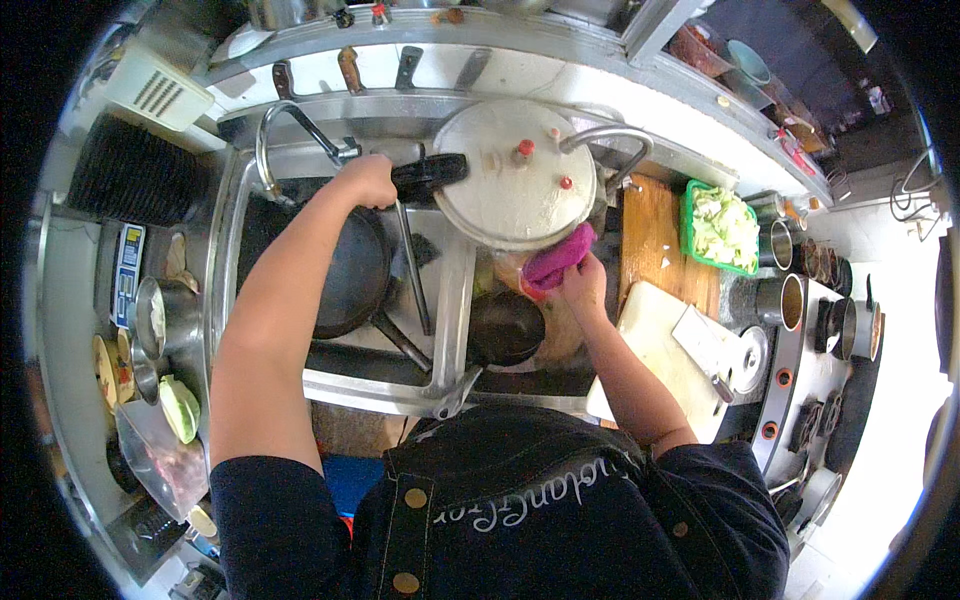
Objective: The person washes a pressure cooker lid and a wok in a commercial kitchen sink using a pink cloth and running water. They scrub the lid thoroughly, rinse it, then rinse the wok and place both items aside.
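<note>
A large, wet round pressure-cooker lid (pixel 499 199) with red-topped fittings lies over the back of the double sink. My left hand (pixel 371 181) grips a thick black handle (pixel 431 172) that reaches over the lid's left edge; whether it is joined to the lid I cannot tell. My right hand (pixel 583 285) holds a bunched magenta cloth (pixel 559 259) against the lid's lower right edge. Below my left forearm, a dark frying pan (pixel 351 274) sits in the left basin. The right basin holds a dark, round pan (pixel 506 328), close to the cloth.
Curved faucets (pixel 289 112) rise behind the sink. To the right, a cleaver (pixel 701 345) lies on a white cutting board (pixel 649 345), near a green basket (pixel 697 259) of chopped greens. Metal pots (pixel 780 300) stand farther right. At left are a scale (pixel 127 274) and bowls (pixel 169 319).
</note>
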Available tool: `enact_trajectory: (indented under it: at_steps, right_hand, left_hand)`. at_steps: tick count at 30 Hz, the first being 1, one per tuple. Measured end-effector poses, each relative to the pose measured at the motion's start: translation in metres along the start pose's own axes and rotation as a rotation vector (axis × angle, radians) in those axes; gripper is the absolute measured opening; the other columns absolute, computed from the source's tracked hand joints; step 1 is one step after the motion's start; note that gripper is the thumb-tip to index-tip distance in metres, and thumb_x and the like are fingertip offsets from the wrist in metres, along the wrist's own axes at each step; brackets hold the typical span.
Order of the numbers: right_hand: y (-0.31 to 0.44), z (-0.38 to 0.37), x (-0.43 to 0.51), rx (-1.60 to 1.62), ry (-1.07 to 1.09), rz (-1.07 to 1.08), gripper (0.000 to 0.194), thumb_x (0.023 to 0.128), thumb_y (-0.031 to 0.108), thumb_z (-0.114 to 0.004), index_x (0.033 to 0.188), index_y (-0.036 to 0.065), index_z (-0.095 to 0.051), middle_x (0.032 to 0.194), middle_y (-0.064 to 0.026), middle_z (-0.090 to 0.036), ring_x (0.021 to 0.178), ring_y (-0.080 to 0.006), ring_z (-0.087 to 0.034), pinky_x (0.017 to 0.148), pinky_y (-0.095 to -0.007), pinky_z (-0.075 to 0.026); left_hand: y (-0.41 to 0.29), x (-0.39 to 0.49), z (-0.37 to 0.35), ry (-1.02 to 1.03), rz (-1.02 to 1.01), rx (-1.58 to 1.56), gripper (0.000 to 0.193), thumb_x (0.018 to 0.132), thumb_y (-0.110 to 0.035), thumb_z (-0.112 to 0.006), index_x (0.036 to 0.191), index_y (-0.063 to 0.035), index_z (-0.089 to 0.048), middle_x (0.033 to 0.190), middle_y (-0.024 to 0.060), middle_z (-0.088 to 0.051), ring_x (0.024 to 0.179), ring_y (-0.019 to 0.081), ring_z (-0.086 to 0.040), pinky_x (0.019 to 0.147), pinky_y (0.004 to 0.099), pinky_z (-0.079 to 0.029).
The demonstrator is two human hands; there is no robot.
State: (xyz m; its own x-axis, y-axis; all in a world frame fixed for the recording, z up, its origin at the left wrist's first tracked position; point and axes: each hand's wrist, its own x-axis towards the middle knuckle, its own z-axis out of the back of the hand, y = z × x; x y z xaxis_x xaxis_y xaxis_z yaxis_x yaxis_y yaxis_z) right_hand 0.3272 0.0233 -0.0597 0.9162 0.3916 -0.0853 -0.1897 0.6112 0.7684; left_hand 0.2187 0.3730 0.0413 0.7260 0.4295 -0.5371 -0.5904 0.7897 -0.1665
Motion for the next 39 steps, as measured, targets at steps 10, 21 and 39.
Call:
enact_trajectory:
  at_steps: [10, 21, 39]
  right_hand:
    - [0.013, 0.041, 0.087, 0.335, -0.154, 0.068, 0.03, 0.088, 0.023, -0.056, 0.105, -0.002, -0.06, 0.095, -0.014, -0.061, 0.087, -0.0267, -0.058, 0.08, -0.0367, -0.046]
    - [0.029, 0.049, 0.084, -0.092, 0.013, 0.249, 0.023, 0.076, 0.009, -0.053, 0.096, 0.001, -0.06, 0.088, -0.024, -0.056, 0.086, -0.0416, -0.055, 0.077, -0.044, -0.045]
    - [0.135, -0.051, -0.048, -0.345, 0.221, 0.579, 0.025, 0.081, 0.008, -0.051, 0.104, -0.001, -0.05, 0.098, -0.0184, -0.052, 0.089, -0.0356, -0.058, 0.072, -0.0422, -0.052]
  left_hand:
    - [0.011, 0.014, -0.008, 0.019, -0.009, -0.021, 0.016, 0.059, -0.007, -0.06, 0.071, 0.0019, -0.065, 0.063, 0.0165, -0.063, 0.061, 0.0282, -0.064, 0.057, 0.0384, -0.049]
    - [-0.003, 0.005, 0.001, 0.019, 0.015, 0.017, 0.024, 0.057, -0.008, -0.061, 0.078, 0.0015, -0.066, 0.068, 0.0167, -0.065, 0.064, 0.0287, -0.065, 0.059, 0.0382, -0.05]
    - [-0.002, 0.006, 0.009, 0.11, -0.024, -0.018, 0.018, 0.06, -0.004, -0.061, 0.077, 0.0026, -0.064, 0.062, 0.0155, -0.062, 0.055, 0.0257, -0.062, 0.052, 0.0374, -0.047]
